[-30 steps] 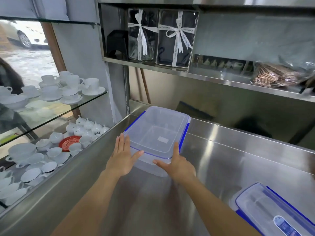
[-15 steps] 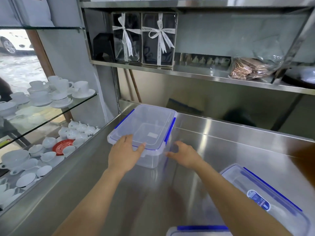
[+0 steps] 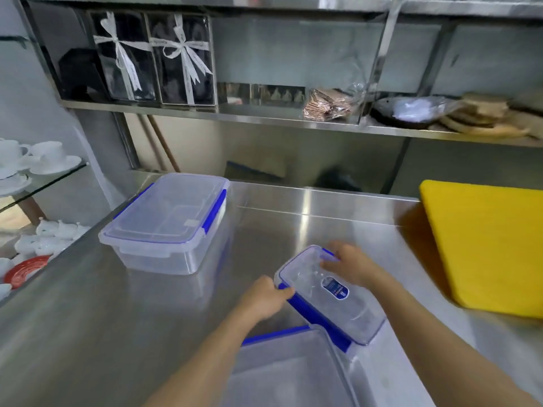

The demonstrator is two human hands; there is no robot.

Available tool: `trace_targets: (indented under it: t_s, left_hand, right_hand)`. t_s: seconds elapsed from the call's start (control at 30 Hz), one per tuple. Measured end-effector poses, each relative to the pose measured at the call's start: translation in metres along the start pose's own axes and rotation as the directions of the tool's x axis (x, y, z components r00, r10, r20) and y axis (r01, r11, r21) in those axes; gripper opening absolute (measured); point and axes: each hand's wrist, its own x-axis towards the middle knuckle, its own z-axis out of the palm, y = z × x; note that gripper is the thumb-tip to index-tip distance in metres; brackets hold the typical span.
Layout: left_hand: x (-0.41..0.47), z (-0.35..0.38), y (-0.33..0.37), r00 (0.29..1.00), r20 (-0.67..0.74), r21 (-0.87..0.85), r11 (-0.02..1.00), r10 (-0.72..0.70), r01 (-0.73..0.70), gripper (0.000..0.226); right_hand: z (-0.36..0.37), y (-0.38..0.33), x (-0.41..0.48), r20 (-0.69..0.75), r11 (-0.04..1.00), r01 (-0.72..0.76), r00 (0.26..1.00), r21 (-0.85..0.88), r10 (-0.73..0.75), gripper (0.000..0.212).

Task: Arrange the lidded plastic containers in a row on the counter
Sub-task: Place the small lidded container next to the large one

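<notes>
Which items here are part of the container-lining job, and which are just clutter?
In the job:
- large clear lidded plastic container with blue clips, at the counter's far left
- smaller clear blue-clipped container with a blue label, held by left hand and right hand
- third clear container at the near edge

Lying about:
- yellow cutting board
- ribbon-tied black gift boxes
- white cups

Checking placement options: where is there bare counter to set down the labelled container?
Bare steel lies between the large lidded container and the yellow cutting board, up to the back wall. Crowded near the front, where both hands grip the labelled container beside another container.
</notes>
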Motion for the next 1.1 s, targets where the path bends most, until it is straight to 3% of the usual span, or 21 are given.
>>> trace_targets:
  t_s: [0.1, 0.2, 0.37, 0.43, 0.5, 0.57, 0.67, 0.73, 0.77, 0.87, 0.9, 1.0, 1.1]
  left_hand:
    - [-0.005, 0.022, 0.014, 0.998, -0.004, -0.084, 0.994, 0.063, -0.064, 0.017]
    - [-0.006, 0.034, 0.021, 0.996, -0.005, -0.137, 0.987, 0.087, -0.087, 0.014]
    - [-0.006, 0.037, 0.028, 0.998, -0.014, -0.240, 0.968, 0.069, -0.070, 0.023]
    - [-0.004, 0.036, 0.030, 0.993, 0.064, -0.335, 0.939, 0.103, -0.076, 0.023]
    - [-0.001, 0.033, 0.030, 0.974, 0.184, -0.431, 0.902, 0.130, -0.039, 0.058]
    - [0.006, 0.030, 0.025, 0.975, 0.203, -0.359, 0.933, 0.094, -0.016, 0.105]
    - [0.011, 0.022, 0.017, 0.980, 0.171, -0.230, 0.971, 0.100, -0.059, 0.120]
    - [0.011, 0.017, 0.010, 0.971, 0.204, -0.184, 0.979, 0.123, -0.085, 0.124]
    - [0.012, 0.015, 0.007, 0.965, 0.223, -0.143, 0.984, 0.136, -0.105, 0.126]
    - [0.013, 0.016, -0.001, 0.952, 0.260, -0.011, 0.987, 0.160, -0.162, 0.132]
    - [0.015, 0.017, -0.003, 0.949, 0.262, 0.014, 0.983, 0.174, -0.184, 0.134]
    - [0.017, 0.017, -0.006, 0.953, 0.219, 0.072, 0.970, 0.211, -0.231, 0.130]
    - [0.019, 0.012, -0.007, 0.959, 0.131, 0.106, 0.958, 0.251, -0.265, 0.113]
  right_hand:
    - [0.000, 0.026, -0.010, 0.003, 0.992, -0.053, 0.999, -0.111, 0.054, 0.045]
    - [0.003, 0.047, -0.016, 0.031, 0.992, -0.088, 0.995, -0.086, 0.091, 0.054]
    - [0.012, 0.056, -0.017, 0.006, 0.990, -0.114, 0.993, -0.081, 0.115, 0.057]
    - [0.011, 0.054, -0.015, -0.028, 0.983, -0.142, 0.990, -0.116, 0.139, 0.058]
    - [0.007, 0.052, -0.013, -0.028, 0.986, -0.139, 0.990, -0.091, 0.137, 0.056]
    - [0.005, 0.052, -0.013, 0.050, 0.979, -0.133, 0.991, 0.153, 0.127, 0.043]
    - [0.007, 0.054, -0.012, 0.119, 0.908, -0.067, 0.993, 0.414, 0.018, 0.033]
    - [0.010, 0.059, -0.008, 0.143, 0.860, 0.013, 0.985, 0.510, -0.100, 0.045]
    - [0.012, 0.062, -0.007, 0.176, 0.841, 0.039, 0.972, 0.539, -0.158, 0.061]
    - [0.016, 0.071, -0.005, 0.355, 0.929, 0.034, 0.918, 0.369, -0.175, 0.132]
    - [0.017, 0.073, -0.005, 0.413, 0.950, 0.034, 0.895, 0.309, -0.166, 0.143]
    - [0.014, 0.077, -0.004, 0.490, 0.970, 0.060, 0.855, 0.236, -0.172, 0.149]
    - [0.014, 0.073, 0.002, 0.473, 0.975, 0.092, 0.863, 0.201, -0.179, 0.150]
